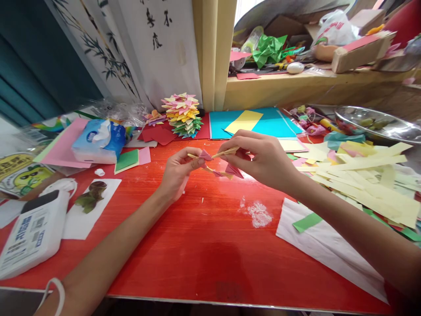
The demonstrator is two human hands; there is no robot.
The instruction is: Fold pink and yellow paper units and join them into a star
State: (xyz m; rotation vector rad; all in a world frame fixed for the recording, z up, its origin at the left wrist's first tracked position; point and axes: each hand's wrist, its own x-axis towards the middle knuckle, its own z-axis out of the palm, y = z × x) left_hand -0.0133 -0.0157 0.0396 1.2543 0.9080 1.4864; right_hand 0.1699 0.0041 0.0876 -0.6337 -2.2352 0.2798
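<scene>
Over the middle of the red table my left hand point(180, 170) pinches one side of a ring of folded paper pieces point(217, 174) in pink and yellow. My right hand point(255, 151) is closed on a folded yellow paper piece point(226, 152) whose narrow end meets the ring near my left fingertips. Whether that end is inside a pink piece or only against it, I cannot tell. Part of the ring's right side shows below my right fingers. Behind the hands stands a tiered stack of folded paper pieces point(183, 115) in pink, yellow and green.
Loose pale-yellow paper strips point(368, 184) pile up at the right, near a metal bowl point(381, 120). A white tissue point(315, 239) lies below them with a green strip point(307, 222). On the left are a tissue pack point(98, 140) and a white box point(33, 232). Blue paper point(276, 125) lies behind.
</scene>
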